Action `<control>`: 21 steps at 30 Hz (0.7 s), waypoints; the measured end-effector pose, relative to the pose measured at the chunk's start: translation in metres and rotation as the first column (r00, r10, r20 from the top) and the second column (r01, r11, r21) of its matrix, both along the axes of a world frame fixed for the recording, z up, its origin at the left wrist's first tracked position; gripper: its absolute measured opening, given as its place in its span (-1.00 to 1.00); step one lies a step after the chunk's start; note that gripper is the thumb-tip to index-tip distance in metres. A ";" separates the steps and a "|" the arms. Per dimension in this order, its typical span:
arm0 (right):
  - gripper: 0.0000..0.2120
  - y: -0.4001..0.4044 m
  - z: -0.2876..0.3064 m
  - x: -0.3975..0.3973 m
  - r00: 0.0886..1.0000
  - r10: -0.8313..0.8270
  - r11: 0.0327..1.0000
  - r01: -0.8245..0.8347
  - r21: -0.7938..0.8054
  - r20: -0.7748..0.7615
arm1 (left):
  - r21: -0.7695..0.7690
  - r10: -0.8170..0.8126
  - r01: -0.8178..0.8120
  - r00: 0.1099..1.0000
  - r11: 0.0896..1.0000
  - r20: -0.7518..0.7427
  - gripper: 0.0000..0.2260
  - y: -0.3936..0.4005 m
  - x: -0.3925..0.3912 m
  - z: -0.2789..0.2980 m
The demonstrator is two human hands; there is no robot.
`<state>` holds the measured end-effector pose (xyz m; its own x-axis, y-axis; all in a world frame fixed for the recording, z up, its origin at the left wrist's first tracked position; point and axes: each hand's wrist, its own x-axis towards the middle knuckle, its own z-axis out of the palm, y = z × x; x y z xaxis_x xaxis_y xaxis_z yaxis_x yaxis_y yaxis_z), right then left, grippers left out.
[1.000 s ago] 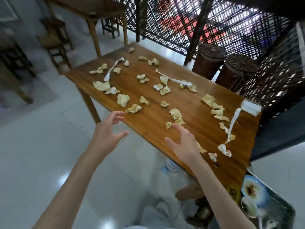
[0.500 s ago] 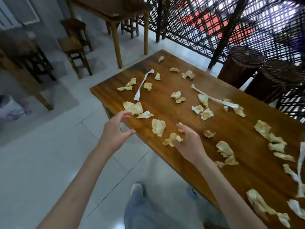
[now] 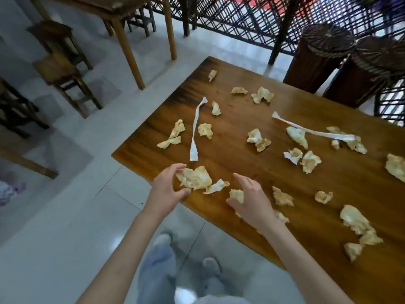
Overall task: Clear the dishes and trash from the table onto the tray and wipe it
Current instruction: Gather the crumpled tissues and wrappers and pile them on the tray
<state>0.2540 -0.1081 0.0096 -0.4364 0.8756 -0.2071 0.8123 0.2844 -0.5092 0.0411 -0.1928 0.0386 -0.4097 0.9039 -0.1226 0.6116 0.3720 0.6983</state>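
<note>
1. The large crumpled napkin [image 3: 195, 177] at the wooden table [image 3: 241, 172]'s near corner is being closed on by the left hand [image 3: 166, 191], fingers curled round it.
2. The right hand [image 3: 252, 202] is held spread beside a small wad [image 3: 236, 195], gripping nothing.
3. The wads are judged light, soft and crushable; any bunch can be pinched.
4. Farther off lie paper strips [image 3: 195, 130].

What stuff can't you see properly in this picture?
- Head view: the table runs off the right edge, so its far end is cut off.
- Tray: not in view.
- Paper scrap sits partly hidden behind the right hand.
- Left hand touches the big crumpled paper; whether it grips it is unclear.
</note>
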 end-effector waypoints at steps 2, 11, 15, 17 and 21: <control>-0.27 -0.002 -0.009 -0.014 1.000 -0.012 1.000 0.013 -0.020 0.027 | -0.023 -0.068 0.067 0.998 0.997 -0.017 -0.45 0.014 -0.013 -0.015; -0.26 -0.004 -0.064 -0.078 0.965 -0.226 0.974 0.222 0.043 0.136 | -0.066 -0.439 0.436 0.870 0.897 -0.225 -0.29 0.064 -0.051 -0.093; -0.50 -0.007 -0.078 -0.090 0.957 -0.248 0.964 0.229 0.135 0.149 | -0.031 -0.562 0.578 0.778 0.816 -0.282 -0.32 0.076 -0.056 -0.111; -0.56 -0.008 -0.083 -0.090 0.959 -0.245 0.964 0.226 0.139 0.141 | -0.026 -0.581 0.602 0.756 0.798 -0.302 -0.36 0.080 -0.055 -0.116; -0.67 -0.002 -0.087 -0.086 0.966 -0.236 0.959 0.213 0.186 0.109 | 0.031 -0.543 0.581 0.778 0.814 -0.314 -0.43 0.090 -0.049 -0.124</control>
